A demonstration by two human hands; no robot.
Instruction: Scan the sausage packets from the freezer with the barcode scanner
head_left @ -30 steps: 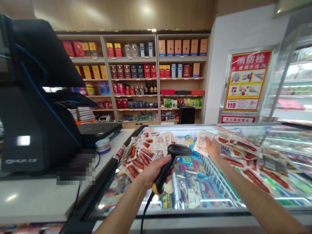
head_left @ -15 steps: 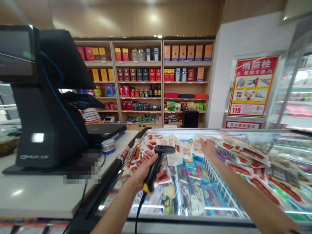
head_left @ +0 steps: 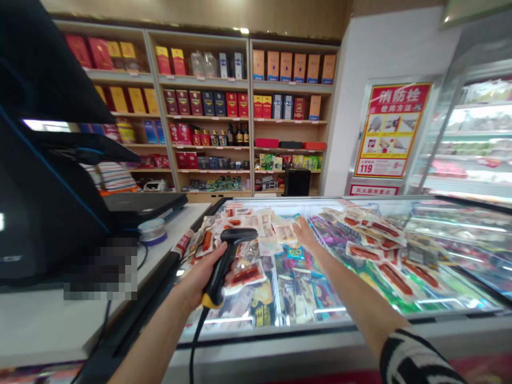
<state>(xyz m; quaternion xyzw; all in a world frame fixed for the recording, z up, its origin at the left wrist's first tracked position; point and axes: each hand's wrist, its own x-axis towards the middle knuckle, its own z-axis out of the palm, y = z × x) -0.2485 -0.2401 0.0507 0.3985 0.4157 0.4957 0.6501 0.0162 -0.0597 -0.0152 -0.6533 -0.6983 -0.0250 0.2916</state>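
Note:
A black barcode scanner with yellow trim is gripped in my left hand, its head tilted up over the glass-topped freezer and its cord hanging down. My right hand reaches across the freezer, fingers closed on the edge of a clear plastic food packet. That packet lies against the left pile of sealed packets; the fingertips are partly hidden. Below the scanner head rests a vacuum-packed sausage packet. To the right of my right forearm spreads a second pile of sausage packets.
A black checkout terminal stands on the white counter at left, near a round tape-like container. Beyond the freezer rise shelves of boxed goods. A red fire-hydrant notice hangs on the right wall.
The view has shifted, with the terminal sliding left. My right hand and its packet have moved left, closer to the left pile. The scanner stays in my left hand.

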